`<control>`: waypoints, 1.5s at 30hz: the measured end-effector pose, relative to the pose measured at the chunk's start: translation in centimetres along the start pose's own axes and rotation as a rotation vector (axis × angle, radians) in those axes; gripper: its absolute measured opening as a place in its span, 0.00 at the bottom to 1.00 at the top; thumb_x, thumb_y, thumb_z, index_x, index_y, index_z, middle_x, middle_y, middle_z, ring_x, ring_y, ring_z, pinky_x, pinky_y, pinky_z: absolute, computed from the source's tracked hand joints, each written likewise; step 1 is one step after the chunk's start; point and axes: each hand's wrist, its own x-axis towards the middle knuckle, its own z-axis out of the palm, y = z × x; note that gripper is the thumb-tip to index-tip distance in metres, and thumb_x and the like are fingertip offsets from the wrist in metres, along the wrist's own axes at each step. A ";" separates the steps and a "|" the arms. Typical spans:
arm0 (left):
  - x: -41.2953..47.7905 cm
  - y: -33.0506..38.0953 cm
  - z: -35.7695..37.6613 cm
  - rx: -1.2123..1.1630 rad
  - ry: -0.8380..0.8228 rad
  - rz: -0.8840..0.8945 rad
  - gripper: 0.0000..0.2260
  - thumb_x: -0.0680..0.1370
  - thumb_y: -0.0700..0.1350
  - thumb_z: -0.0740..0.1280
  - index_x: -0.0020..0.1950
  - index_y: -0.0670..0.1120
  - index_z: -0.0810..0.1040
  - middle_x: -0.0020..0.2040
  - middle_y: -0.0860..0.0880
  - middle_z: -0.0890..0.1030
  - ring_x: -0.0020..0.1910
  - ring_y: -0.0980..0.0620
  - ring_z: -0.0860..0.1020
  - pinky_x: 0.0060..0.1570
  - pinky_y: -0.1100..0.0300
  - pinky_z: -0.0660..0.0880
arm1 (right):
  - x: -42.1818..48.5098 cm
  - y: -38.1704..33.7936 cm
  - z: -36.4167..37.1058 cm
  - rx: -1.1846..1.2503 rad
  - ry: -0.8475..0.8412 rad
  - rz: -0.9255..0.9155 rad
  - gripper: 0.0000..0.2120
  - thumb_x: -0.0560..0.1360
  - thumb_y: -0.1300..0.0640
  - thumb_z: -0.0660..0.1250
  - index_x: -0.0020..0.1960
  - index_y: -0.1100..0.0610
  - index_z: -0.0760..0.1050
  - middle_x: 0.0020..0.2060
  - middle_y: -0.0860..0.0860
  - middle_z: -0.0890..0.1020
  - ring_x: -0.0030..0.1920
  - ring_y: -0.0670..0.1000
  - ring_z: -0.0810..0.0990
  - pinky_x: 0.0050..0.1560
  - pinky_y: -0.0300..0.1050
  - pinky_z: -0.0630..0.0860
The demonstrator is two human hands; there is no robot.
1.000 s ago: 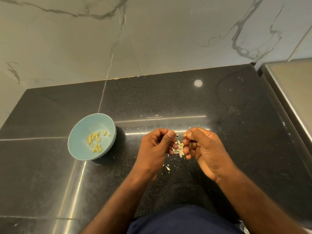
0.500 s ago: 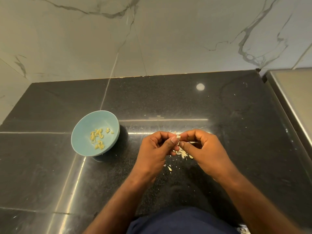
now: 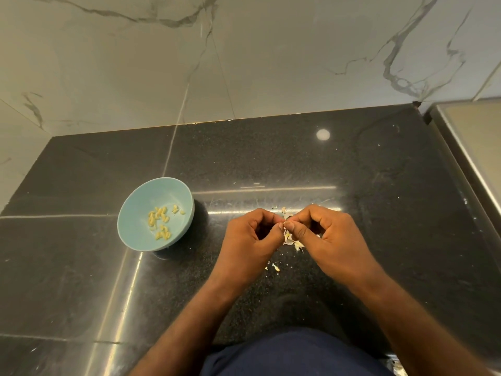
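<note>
As my left grip (image 3: 248,240) and right grip (image 3: 326,234) meet above the black table (image 3: 379,213), both curl tight, pinching one small pale seed (image 3: 285,223) between their fingertips (image 3: 291,227), just over scattered husks (image 3: 295,243); the blue bowl (image 3: 151,246) of peeled kernels (image 3: 160,221) stands apart, leftward.

A small pale bit (image 3: 284,213) is pinched between the fingertips of the left hand (image 3: 249,240) and the right hand (image 3: 322,234), just above the black counter (image 3: 379,213). Pale husk scraps (image 3: 294,242) are seen scattered beneath the hands. Off to the left, yellowish kernels (image 3: 160,221) are held in a blue bowl (image 3: 162,189).
</note>
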 end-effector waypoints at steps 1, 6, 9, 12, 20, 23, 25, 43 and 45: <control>0.1 0.0 0.0 0.019 0.004 0.001 0.04 0.77 0.38 0.71 0.44 0.47 0.81 0.37 0.47 0.82 0.33 0.55 0.78 0.35 0.61 0.77 | 0.0 0.0 0.0 -0.005 -0.007 -0.007 0.03 0.76 0.55 0.73 0.44 0.48 0.81 0.36 0.45 0.83 0.37 0.48 0.81 0.39 0.48 0.79; 0.4 0.1 0.1 0.080 -0.014 -0.001 0.03 0.75 0.39 0.71 0.42 0.45 0.81 0.33 0.47 0.80 0.29 0.58 0.74 0.30 0.65 0.72 | 0.5 -0.1 -0.4 0.045 -0.060 0.088 0.04 0.76 0.58 0.73 0.42 0.53 0.82 0.33 0.48 0.83 0.35 0.45 0.81 0.35 0.41 0.78; 0.4 0.3 0.3 0.089 -0.023 -0.006 0.04 0.75 0.38 0.71 0.41 0.44 0.80 0.32 0.44 0.80 0.29 0.57 0.73 0.30 0.64 0.71 | 0.9 -0.3 -1.0 0.117 -0.136 0.167 0.05 0.76 0.60 0.72 0.42 0.58 0.82 0.33 0.51 0.84 0.33 0.44 0.82 0.35 0.36 0.76; 0.4 0.3 0.3 0.054 0.008 -0.026 0.04 0.75 0.36 0.71 0.40 0.43 0.79 0.30 0.46 0.78 0.28 0.57 0.72 0.29 0.63 0.70 | 1.1 -0.4 -1.0 0.274 -0.150 0.235 0.02 0.74 0.60 0.73 0.44 0.58 0.82 0.34 0.52 0.85 0.33 0.47 0.82 0.36 0.39 0.78; 0.4 0.5 0.0 -0.023 0.072 -0.078 0.05 0.76 0.41 0.72 0.43 0.40 0.80 0.36 0.40 0.81 0.34 0.46 0.77 0.37 0.45 0.77 | 0.3 -0.5 1.2 0.295 0.086 0.146 0.03 0.74 0.62 0.73 0.45 0.55 0.82 0.37 0.50 0.86 0.36 0.48 0.84 0.38 0.38 0.81; 0.2 0.5 0.0 -0.035 0.080 -0.085 0.06 0.75 0.42 0.73 0.43 0.40 0.80 0.36 0.40 0.81 0.34 0.47 0.77 0.37 0.44 0.77 | 0.1 -0.5 1.6 0.283 0.081 0.125 0.04 0.75 0.62 0.72 0.46 0.55 0.83 0.37 0.48 0.85 0.36 0.47 0.84 0.38 0.37 0.80; 0.2 0.5 0.0 -0.038 0.088 -0.090 0.06 0.75 0.42 0.73 0.43 0.40 0.80 0.36 0.40 0.81 0.33 0.47 0.76 0.37 0.43 0.77 | 0.0 -0.4 1.6 0.265 0.078 0.104 0.05 0.76 0.62 0.71 0.47 0.54 0.83 0.37 0.47 0.85 0.37 0.47 0.84 0.39 0.37 0.81; -0.2 0.2 -0.2 -0.129 0.006 -0.027 0.01 0.78 0.40 0.70 0.46 0.43 0.82 0.35 0.46 0.82 0.33 0.55 0.78 0.35 0.63 0.75 | 0.6 -0.2 0.7 0.622 -0.052 0.299 0.09 0.70 0.58 0.71 0.47 0.63 0.81 0.39 0.57 0.86 0.38 0.51 0.84 0.39 0.41 0.80; -0.2 0.2 -0.2 -0.103 0.001 0.000 0.01 0.77 0.39 0.70 0.47 0.44 0.82 0.36 0.50 0.83 0.34 0.58 0.79 0.35 0.65 0.76 | 0.7 -0.1 0.7 0.559 -0.037 0.288 0.05 0.73 0.60 0.71 0.46 0.62 0.81 0.39 0.56 0.86 0.38 0.51 0.84 0.39 0.43 0.81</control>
